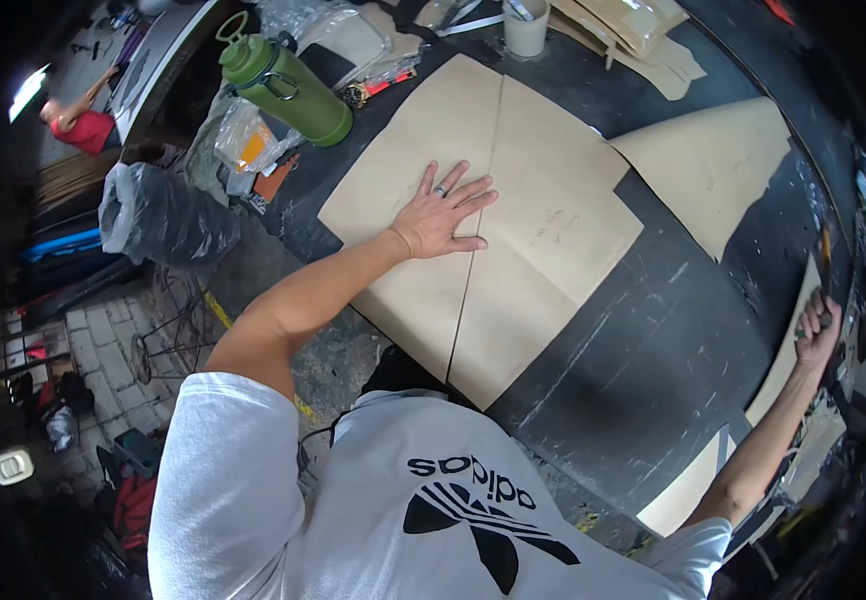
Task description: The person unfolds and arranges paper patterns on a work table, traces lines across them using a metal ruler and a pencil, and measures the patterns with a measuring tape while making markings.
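A large tan sheet of paper or thin card (563, 230) lies on the dark table, with notched corners. A dark line runs down its middle; whether it is a cut or a gap, I cannot tell. My left hand (443, 215) rests flat on the sheet beside this line, fingers spread, a ring on one finger. Far to the right, near the table's edge, my right hand (818, 328) is closed around something dark, mostly hidden by the fingers. A narrow tan strip (785, 365) lies right beside that hand.
A loose tan offcut (718, 170) touches the sheet's right side. A green bottle (288, 90), plastic bags (253, 145) and a white cup (526, 30) stand or lie at the back. Another tan piece (688, 490) is at the near right. A person in red (88, 128) is far left.
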{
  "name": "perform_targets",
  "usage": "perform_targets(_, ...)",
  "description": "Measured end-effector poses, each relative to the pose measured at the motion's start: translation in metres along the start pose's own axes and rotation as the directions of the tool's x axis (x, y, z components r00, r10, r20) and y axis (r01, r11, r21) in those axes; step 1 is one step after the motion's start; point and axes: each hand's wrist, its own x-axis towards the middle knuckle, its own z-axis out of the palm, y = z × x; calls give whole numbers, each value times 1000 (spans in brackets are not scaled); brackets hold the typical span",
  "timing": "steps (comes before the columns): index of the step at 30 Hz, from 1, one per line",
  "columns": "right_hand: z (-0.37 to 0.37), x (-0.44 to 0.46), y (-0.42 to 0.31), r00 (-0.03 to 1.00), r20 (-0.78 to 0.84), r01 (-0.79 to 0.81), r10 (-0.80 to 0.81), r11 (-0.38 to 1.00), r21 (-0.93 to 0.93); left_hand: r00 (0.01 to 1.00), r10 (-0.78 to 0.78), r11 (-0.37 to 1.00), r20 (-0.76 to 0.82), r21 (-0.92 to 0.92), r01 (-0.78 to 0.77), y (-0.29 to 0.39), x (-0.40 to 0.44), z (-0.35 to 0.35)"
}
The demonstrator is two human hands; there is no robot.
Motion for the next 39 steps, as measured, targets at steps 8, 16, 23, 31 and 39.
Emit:
perform_targets(8, 157, -107, 147, 993, -25, 69, -112, 756, -651, 1000, 14, 1000, -25, 14, -13, -1, 0, 0)
perform_targets(16, 345, -151, 309, 958, 94, -125, 272, 688, -715, 999, 22, 1000, -46, -13, -22, -1, 0, -1)
perform_targets(23, 365, -118, 359, 941, 59, -157, 333, 584, -796, 999, 17, 999, 27, -47, -15, -2, 2, -12)
perform_targets(31, 364, -126, 322, 994, -21, -19, -104, 20, -1000, 996, 48, 989, -70, -140, -57, -3, 0, -9)
perform_targets(39, 346, -234, 373, 883, -250, -131, -397, 303, -944, 997, 69, 994, -46, -87, -73, -2, -2, -10)
